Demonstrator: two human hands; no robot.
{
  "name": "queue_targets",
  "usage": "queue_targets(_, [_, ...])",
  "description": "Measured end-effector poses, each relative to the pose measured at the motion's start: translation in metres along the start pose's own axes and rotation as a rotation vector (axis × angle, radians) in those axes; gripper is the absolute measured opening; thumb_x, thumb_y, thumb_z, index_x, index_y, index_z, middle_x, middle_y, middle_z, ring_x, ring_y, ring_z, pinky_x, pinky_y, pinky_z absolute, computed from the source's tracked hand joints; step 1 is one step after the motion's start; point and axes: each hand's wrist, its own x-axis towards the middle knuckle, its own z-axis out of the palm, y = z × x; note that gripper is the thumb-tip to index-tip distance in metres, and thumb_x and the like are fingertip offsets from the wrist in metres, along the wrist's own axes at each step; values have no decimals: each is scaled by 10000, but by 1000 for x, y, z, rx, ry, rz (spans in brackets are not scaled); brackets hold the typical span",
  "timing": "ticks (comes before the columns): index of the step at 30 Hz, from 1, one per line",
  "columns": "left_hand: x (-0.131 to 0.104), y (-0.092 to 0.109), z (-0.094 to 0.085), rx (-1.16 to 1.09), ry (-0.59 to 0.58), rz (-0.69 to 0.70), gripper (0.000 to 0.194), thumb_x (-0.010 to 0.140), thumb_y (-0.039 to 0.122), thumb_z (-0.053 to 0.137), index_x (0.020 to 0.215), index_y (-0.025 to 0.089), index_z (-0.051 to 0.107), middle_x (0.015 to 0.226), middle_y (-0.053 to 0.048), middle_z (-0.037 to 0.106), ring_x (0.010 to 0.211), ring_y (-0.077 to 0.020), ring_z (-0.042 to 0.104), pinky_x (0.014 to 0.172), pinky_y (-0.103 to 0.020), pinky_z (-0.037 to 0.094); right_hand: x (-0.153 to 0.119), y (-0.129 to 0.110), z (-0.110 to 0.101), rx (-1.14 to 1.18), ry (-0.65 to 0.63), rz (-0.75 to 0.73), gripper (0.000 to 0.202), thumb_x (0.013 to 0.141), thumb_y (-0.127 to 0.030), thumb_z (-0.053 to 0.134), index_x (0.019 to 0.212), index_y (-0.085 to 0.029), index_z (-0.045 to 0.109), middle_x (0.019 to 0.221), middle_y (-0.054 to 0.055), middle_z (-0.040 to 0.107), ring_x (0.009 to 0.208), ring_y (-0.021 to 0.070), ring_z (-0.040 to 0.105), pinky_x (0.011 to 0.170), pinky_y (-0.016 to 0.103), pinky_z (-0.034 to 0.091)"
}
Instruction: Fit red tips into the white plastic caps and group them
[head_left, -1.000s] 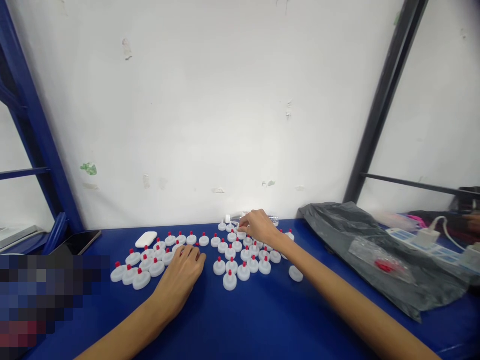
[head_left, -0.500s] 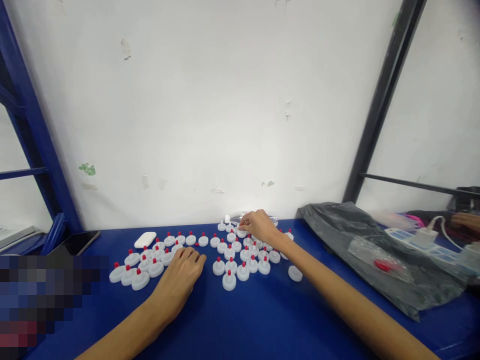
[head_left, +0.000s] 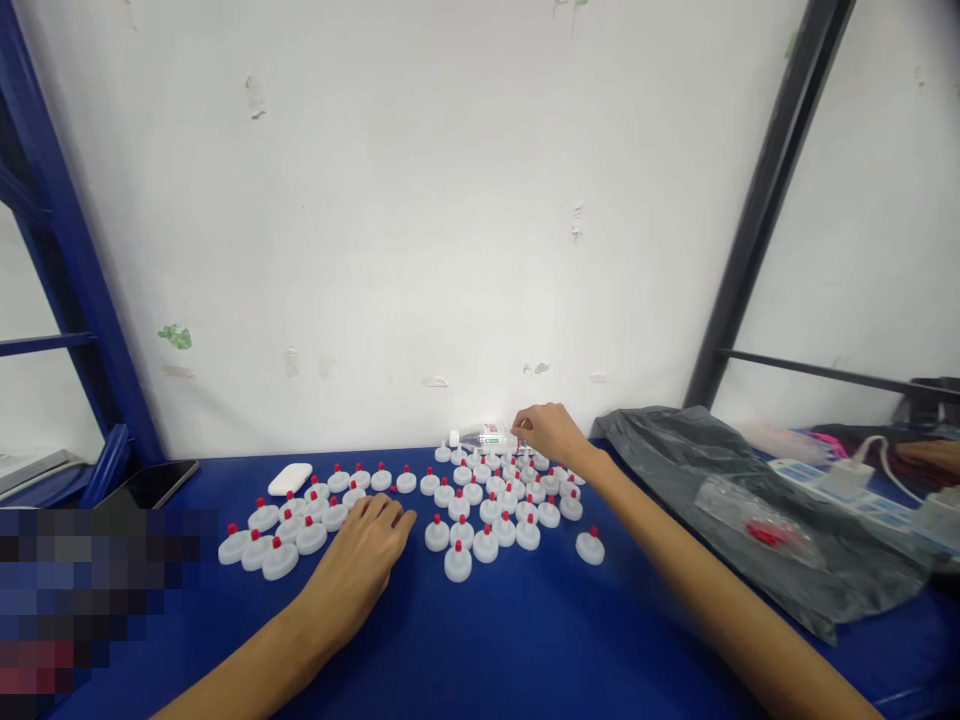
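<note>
My right hand [head_left: 553, 432] is at the back of the table, above the rear of a group of white round caps with red-tipped nozzles [head_left: 486, 542]. Its thumb and fingers are pinched together by a clear bottle [head_left: 491, 437] lying on its side; what they hold, if anything, I cannot make out. My left hand [head_left: 367, 540] rests palm down on the blue table, fingers bent but stretched forward, beside a second group of red-tipped caps [head_left: 311, 537]. A small loose red piece [head_left: 394, 489] lies just beyond its fingers. Some rear caps [head_left: 443, 452] show no red tip.
A white rounded case [head_left: 291, 479] lies at the back left, near a dark phone [head_left: 157, 485]. On the right are a grey plastic bag [head_left: 675, 470], a clear pouch with red pieces [head_left: 765, 525] and a power strip with a charger [head_left: 847, 475]. A white wall stands behind.
My right hand has moved right and slightly back, uncovering the bottle and more caps. The lone cap at the right now shows its red tip, formerly hidden by my forearm. My left hand is nearly still.
</note>
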Motion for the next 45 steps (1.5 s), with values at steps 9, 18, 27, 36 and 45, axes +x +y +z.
queue_targets(9, [0, -1, 2, -29, 32, 15, 456, 831, -94, 424, 1111, 155, 683, 1016, -113, 677, 978, -279, 593, 879, -435, 485, -1, 26, 10, -121, -212, 162, 279, 942, -390, 616, 1091, -156, 641, 1117, 66, 659, 1013, 207, 638, 915, 445, 524])
queue_targets(18, [-2, -2, 5, -96, 156, 49, 393, 850, -62, 491, 1112, 165, 678, 1014, -103, 659, 942, -272, 598, 820, -440, 518, -13, 27, -18, 78, -97, 147, 147, 900, -279, 668, 979, -155, 682, 930, 37, 714, 880, 180, 676, 844, 361, 534])
queue_targets(27, [-3, -2, 19, -407, 437, 155, 236, 982, 152, 510, 1178, 217, 626, 1001, -46, 701, 917, -213, 637, 820, -371, 517, -62, -30, -25, 393, 148, -46, 124, 987, -296, 472, 1025, -239, 576, 1017, 33, 738, 943, 188, 697, 772, 286, 522])
queue_targets(36, [-7, 4, 5, -580, 589, 134, 150, 980, 199, 550, 1083, 230, 655, 999, -22, 721, 933, -174, 656, 860, -322, 515, -96, -96, -2, 415, 165, -445, 83, 991, -275, 521, 1058, -238, 552, 1032, 56, 651, 1040, 219, 572, 860, 349, 499])
queue_targets(45, [-10, 8, 0, -625, 634, 220, 186, 966, 139, 567, 1122, 216, 633, 1007, -36, 708, 927, -166, 636, 830, -299, 509, -105, -111, 2, 363, 153, -494, 393, 850, -511, 662, 1085, -209, 570, 930, 59, 646, 869, 207, 598, 726, 288, 489])
